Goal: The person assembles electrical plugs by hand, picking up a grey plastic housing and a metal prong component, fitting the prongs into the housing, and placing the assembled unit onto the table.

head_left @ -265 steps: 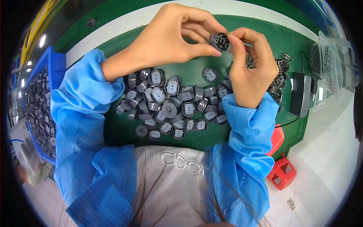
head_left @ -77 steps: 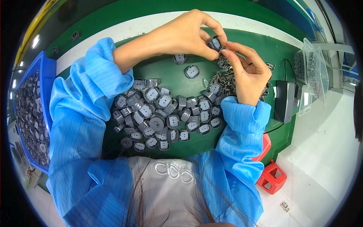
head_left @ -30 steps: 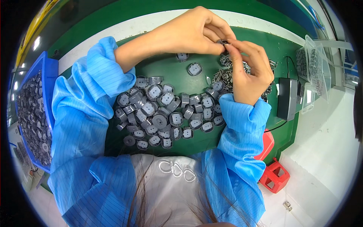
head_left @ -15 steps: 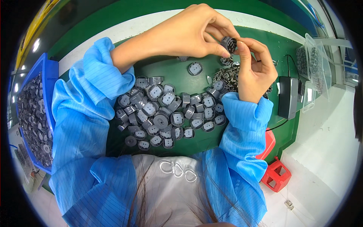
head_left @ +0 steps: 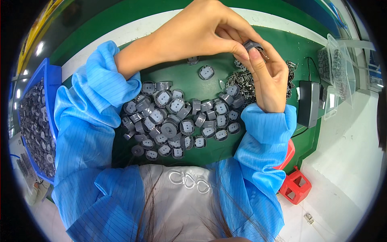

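The left hand (head_left: 211, 30) and right hand (head_left: 272, 74), grips nearly closed, pinch 1 round gray housing (head_left: 250, 44) beyond the housing pile (head_left: 176, 105) on the bench (head_left: 171, 73); metal parts (head_left: 246, 82) lie at that pile's far right.

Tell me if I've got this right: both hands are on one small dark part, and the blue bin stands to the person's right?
Not quite: the blue bin stands to the person's left, as the head view shows. The left hand and right hand are both on one small dark part.
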Action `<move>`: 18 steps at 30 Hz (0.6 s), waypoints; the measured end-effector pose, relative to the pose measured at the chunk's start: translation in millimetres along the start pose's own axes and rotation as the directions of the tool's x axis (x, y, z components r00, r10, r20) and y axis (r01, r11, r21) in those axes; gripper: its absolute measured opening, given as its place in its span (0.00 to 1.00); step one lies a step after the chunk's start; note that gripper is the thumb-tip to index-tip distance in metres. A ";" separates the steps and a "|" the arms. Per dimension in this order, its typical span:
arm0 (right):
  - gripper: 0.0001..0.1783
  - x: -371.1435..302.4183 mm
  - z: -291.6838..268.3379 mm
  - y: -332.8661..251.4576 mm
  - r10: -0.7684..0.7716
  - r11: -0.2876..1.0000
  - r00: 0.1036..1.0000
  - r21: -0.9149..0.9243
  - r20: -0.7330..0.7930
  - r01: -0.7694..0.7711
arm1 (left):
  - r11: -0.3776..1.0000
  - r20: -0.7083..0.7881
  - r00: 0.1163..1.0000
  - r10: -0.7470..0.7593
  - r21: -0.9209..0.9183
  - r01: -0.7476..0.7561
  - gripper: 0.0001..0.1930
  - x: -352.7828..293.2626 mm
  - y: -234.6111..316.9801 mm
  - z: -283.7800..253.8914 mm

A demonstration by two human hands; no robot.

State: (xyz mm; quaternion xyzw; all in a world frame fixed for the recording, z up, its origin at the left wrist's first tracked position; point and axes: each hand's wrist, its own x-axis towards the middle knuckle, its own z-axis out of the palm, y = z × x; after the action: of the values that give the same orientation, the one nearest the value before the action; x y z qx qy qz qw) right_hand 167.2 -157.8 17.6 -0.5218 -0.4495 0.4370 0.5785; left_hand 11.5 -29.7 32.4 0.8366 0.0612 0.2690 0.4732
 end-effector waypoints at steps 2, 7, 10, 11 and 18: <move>0.21 -0.9 -2.0 -1.2 0.029 0.998 0.998 0.052 0.050 -0.032 | 0.980 0.011 0.988 0.153 0.124 -0.153 0.19 0.4 -3.3 -2.5; 0.23 -3.4 -5.0 -3.2 0.055 0.993 0.993 0.095 0.101 -0.064 | 0.866 -0.017 0.911 0.411 0.320 -0.385 0.17 -3.2 4.0 0.3; 0.21 -4.0 -3.3 -0.1 0.027 0.981 0.995 0.191 0.095 -0.045 | 0.874 -0.004 0.935 0.355 0.357 -0.330 0.15 -6.7 11.7 1.3; 0.19 -4.7 -1.9 0.4 0.004 0.963 0.998 0.268 0.067 -0.022 | 0.839 0.012 0.923 0.384 0.414 -0.354 0.15 -6.6 14.1 1.9; 0.21 -2.0 5.1 6.6 -0.034 0.999 0.998 0.031 -0.047 0.035 | 0.961 -0.017 0.984 0.176 0.220 -0.168 0.16 -0.1 7.6 2.5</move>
State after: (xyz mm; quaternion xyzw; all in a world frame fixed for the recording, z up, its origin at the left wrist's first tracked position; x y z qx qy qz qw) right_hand 161.5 -158.3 11.1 -0.5149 -0.4378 0.4217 0.6044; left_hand 11.5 -35.8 37.6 0.8805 0.0261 0.3160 0.3524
